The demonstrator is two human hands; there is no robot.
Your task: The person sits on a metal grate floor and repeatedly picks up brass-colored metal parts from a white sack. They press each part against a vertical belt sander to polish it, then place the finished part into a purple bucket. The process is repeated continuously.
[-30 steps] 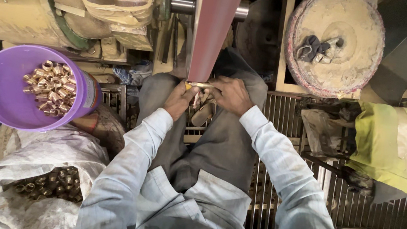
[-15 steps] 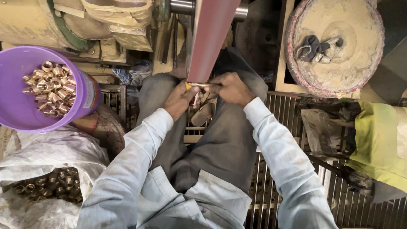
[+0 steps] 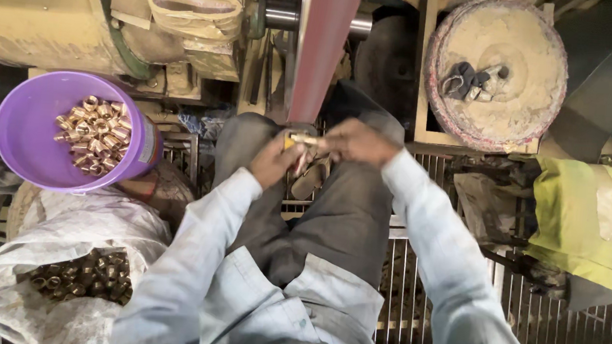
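Both of my hands meet just below the lower end of a reddish sanding belt [image 3: 322, 44]. Between them they hold a small brass fitting [image 3: 299, 141] close to the belt. My left hand [image 3: 274, 160] grips it from the left, my right hand [image 3: 357, 141] from the right. A purple bucket [image 3: 25, 136] with several shiny brass fittings [image 3: 94, 135] stands to my left. Below it a white sack [image 3: 71, 236] lies open with several duller brass fittings [image 3: 83, 274] inside.
The belt machine's steel shaft [image 3: 282, 19] and a cloth bag [image 3: 194, 15] sit behind the belt. A dusty round disc [image 3: 504, 101] with small metal parts is at the upper right. A yellow-green cloth [image 3: 597, 219] lies on the right. A metal grating [image 3: 413, 292] is under my legs.
My hands have moved slightly down and away from the belt's lower end with the brass fitting between them; my right hand shifted a little to the right.
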